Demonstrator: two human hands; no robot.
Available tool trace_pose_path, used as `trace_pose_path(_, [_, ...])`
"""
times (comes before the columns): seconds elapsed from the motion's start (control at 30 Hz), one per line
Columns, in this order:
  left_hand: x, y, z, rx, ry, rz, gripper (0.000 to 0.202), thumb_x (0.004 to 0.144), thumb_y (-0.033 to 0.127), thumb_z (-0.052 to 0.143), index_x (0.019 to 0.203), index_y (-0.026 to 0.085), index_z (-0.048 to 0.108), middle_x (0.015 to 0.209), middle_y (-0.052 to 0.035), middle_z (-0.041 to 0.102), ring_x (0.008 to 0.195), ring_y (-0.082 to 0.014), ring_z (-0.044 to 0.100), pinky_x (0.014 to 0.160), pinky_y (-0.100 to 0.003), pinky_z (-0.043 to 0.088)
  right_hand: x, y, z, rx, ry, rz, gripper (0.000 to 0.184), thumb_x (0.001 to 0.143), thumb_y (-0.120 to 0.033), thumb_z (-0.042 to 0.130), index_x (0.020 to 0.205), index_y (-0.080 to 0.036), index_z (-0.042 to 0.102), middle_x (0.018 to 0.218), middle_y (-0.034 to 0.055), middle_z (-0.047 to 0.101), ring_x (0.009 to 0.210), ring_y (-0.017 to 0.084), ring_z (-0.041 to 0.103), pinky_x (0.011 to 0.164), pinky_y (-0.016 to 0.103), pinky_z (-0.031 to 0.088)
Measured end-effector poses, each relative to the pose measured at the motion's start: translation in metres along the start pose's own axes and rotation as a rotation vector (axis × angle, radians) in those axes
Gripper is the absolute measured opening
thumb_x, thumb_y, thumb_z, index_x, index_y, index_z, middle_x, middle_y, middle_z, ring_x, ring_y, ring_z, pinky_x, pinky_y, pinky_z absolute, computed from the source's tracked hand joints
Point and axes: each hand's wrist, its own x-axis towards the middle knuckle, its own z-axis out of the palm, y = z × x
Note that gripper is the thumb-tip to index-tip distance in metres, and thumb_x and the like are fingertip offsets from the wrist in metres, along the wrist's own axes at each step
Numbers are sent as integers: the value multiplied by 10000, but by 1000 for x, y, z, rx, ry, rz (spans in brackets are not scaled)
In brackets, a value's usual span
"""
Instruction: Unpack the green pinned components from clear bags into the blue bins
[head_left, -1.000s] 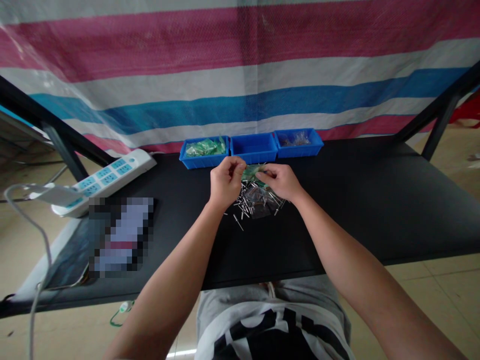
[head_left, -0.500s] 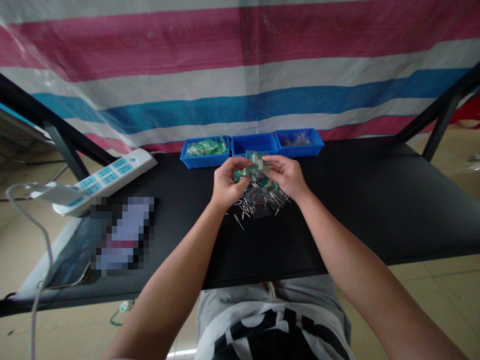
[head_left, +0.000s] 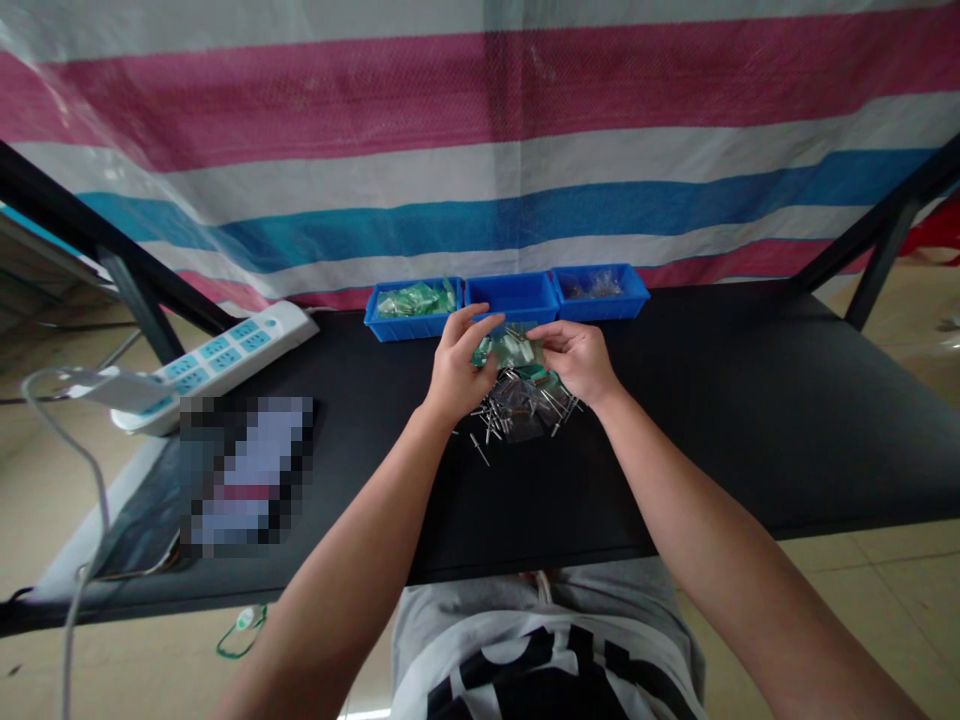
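Both my hands meet over the middle of the black table (head_left: 712, 430). My left hand (head_left: 457, 367) and my right hand (head_left: 574, 360) pinch a small clear bag of green parts (head_left: 512, 350) between them, held just above the table. Under the hands lies a heap of small metal pins (head_left: 517, 405) on a clear plastic bag. One pin (head_left: 478, 449) lies apart at the front left of the heap.
Three blue bins stand in a row at the back: the left bin (head_left: 412, 305) holds green bagged parts, the middle bin (head_left: 510, 296) looks bare, the right bin (head_left: 596, 288) holds clear bags. A white power strip (head_left: 217, 360) lies at left, a blurred flat item (head_left: 244, 475) in front of it.
The green bag has been lifted slightly and turned between my fingers, then lowered a little. Both hands stay over the pin heap.
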Motion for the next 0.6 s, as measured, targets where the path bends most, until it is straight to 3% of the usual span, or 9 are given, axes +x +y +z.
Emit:
trace_pose_path(0.1, [0,5,1,-47,-82,-64,177,828,285,599,951,174,663,1095,-101,650,970,-194,623,883,-344,511,-2,-2,1,-32,-38,40,424,597,-531,800,789,-176,669,668,27,692,612,163,639,583,301,508])
trace_pose_path(0.23, [-2,11,6,-145,-181,-288,244,840,401,596,802,163,635,744,-29,654,716,-148,596,687,-263,492,-4,-4,2,-99,-67,46,436,660,-582,739,726,-167,624,536,-17,590,484,111,531,493,257,425])
trace_pose_path(0.37, [-3,15,12,-232,-186,-400,239,836,394,583,837,158,622,761,-30,670,683,-144,577,614,-247,458,-4,-5,2,-151,-92,44,443,684,-597,711,697,-170,590,506,-34,532,451,101,484,467,251,385])
trace_pose_path(0.47, [-3,14,13,-174,-167,-455,233,835,385,569,767,164,592,667,-9,629,618,-133,538,566,-239,423,-4,-4,3,-147,-100,44,435,701,-592,692,719,-168,599,510,-31,532,459,106,489,477,254,388])
trace_pose_path(0.6, [-1,9,11,-110,-74,-485,212,827,384,579,813,174,606,637,14,607,580,-117,518,559,-229,403,-4,0,2,-175,-86,41,382,719,-535,689,793,-166,627,541,-21,563,482,117,511,496,258,404])
